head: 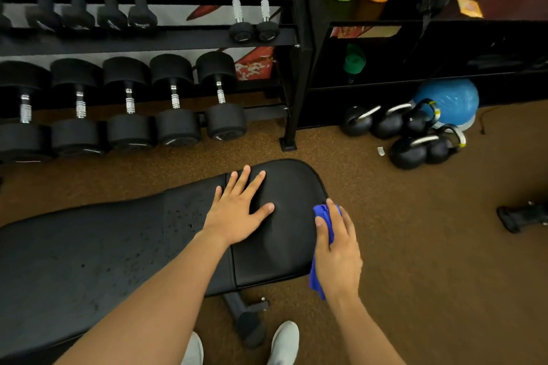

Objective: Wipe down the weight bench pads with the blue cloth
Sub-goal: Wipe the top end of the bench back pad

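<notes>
A black weight bench lies across the lower left, with a long back pad (89, 255) and a shorter seat pad (284, 234) at its right end. My left hand (237, 210) rests flat on the seat pad, fingers spread, holding nothing. My right hand (336, 249) presses the blue cloth (323, 216) against the seat pad's right edge. The cloth pokes out above my fingers and hangs below my palm. Small droplets or specks dot the back pad near the seam.
A dumbbell rack (142, 38) with several black dumbbells runs along the wall behind the bench. Several kettlebells (409, 133) and a blue ball (450, 101) sit on the brown floor to the right. The bench foot (249, 320) and my white shoes (281, 344) are below.
</notes>
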{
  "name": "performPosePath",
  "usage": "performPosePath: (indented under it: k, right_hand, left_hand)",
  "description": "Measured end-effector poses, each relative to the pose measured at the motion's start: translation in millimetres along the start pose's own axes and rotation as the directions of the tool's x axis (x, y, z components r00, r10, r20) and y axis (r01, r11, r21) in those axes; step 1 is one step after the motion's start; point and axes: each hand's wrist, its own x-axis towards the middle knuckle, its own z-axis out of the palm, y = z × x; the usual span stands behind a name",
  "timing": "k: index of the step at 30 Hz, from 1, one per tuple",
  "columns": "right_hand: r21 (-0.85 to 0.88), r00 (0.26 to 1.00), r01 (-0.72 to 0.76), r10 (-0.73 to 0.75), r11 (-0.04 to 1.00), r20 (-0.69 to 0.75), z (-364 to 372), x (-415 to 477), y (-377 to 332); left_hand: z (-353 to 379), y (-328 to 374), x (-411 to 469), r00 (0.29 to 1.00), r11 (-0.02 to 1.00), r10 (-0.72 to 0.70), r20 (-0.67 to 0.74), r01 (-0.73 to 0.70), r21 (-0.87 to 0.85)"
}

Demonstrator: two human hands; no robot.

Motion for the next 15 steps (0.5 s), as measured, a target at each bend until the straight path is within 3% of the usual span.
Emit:
performPosePath:
  k: [3,6,11,15]
  right_hand:
    - [-0.036,0.994,-0.048,0.045,0.998,-0.095,7.3,-21.0,-0.6]
    - [-0.148,0.996,-0.031,0.018,0.988,-0.085,7.9,-3.1,-7.4]
    - [-0.313,0.988,0.153,-0.140,0.937,0.063,8.7,78.2,-35.0]
    - [-0.282,0.956,0.258,-0.200,0.924,0.216,15.0,122.5,-58.6]
  left_hand:
    - [0.4,-1.8,1.2,1.000,1.000,0.008,0.003,-0.008,0.010]
    - [1.0,-2.7,2.9,1.000,1.000,0.009,0.002,-0.009,0.017]
    - [5.0,-6.3,5.8,1.000,1.000,0.005,-0.005,-0.005,0.012]
    - [7.0,-8.0,4.7,1.000,1.000,0.014,-0.013,-0.013,0.004]
